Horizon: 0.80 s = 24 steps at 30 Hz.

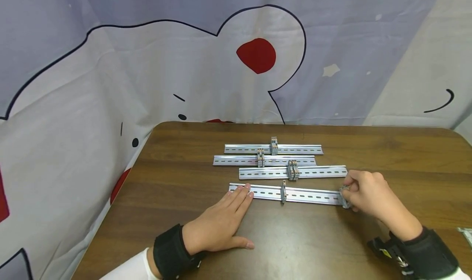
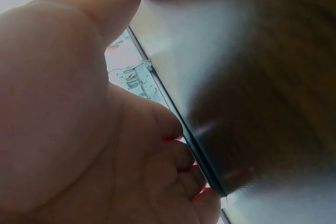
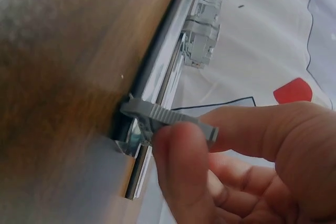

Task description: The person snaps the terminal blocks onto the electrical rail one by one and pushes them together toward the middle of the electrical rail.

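The nearest of several slotted metal DIN rails [image 1: 313, 196] lies on the wooden table. My left hand [image 1: 221, 220] is laid flat, its straight fingertips resting on the rail's left end. A thin grey terminal block [image 1: 283, 192] sits across that rail near its middle. At the right end, my right hand [image 1: 370, 194] pinches a grey terminal block [image 3: 168, 116] between thumb and fingers. In the right wrist view this block touches the rail's end; whether it is latched on, I cannot tell. In the left wrist view the palm [image 2: 68, 114] hides most of the rail.
Behind the nearest rail lie a third rail [image 1: 258, 173], a second rail [image 1: 232, 160] and the farthest rail [image 1: 243, 149], each bearing grey terminal blocks [image 1: 293, 170]. A printed curtain [image 1: 166, 67] hangs behind the table [image 1: 405, 169]. Something pale [image 1: 466, 234] lies at the right edge.
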### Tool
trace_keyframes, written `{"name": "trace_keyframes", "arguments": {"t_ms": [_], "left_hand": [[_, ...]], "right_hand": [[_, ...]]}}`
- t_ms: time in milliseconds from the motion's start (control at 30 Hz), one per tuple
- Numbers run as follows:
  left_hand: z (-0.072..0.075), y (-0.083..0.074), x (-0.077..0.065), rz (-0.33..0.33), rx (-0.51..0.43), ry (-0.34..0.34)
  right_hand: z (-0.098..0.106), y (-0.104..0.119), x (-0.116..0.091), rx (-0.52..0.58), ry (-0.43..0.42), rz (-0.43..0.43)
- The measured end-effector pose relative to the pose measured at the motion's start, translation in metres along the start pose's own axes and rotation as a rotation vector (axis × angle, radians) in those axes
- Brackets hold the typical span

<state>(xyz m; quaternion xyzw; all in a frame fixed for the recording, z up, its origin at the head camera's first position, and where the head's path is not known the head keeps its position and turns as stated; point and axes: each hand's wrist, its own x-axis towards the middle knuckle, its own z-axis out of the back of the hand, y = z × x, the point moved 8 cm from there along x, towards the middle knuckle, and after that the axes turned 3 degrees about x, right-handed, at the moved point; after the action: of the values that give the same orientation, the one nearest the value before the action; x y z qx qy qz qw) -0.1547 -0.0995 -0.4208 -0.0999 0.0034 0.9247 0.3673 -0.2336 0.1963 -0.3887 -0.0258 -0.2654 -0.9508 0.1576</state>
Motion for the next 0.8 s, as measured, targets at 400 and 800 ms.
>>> {"name": "trace_keyframes", "arguments": {"t_ms": [400,800], "left_hand": [[0.002,-0.002,0.0,-0.014,0.023,-0.024],[0.002,-0.002,0.0,-0.006,0.022,-0.028]], "right_hand": [[0.001,-0.015,-0.001,0.091,0.155,-0.096],[-0.006,-0.038,-0.007,0.659,0.497,-0.085]]}}
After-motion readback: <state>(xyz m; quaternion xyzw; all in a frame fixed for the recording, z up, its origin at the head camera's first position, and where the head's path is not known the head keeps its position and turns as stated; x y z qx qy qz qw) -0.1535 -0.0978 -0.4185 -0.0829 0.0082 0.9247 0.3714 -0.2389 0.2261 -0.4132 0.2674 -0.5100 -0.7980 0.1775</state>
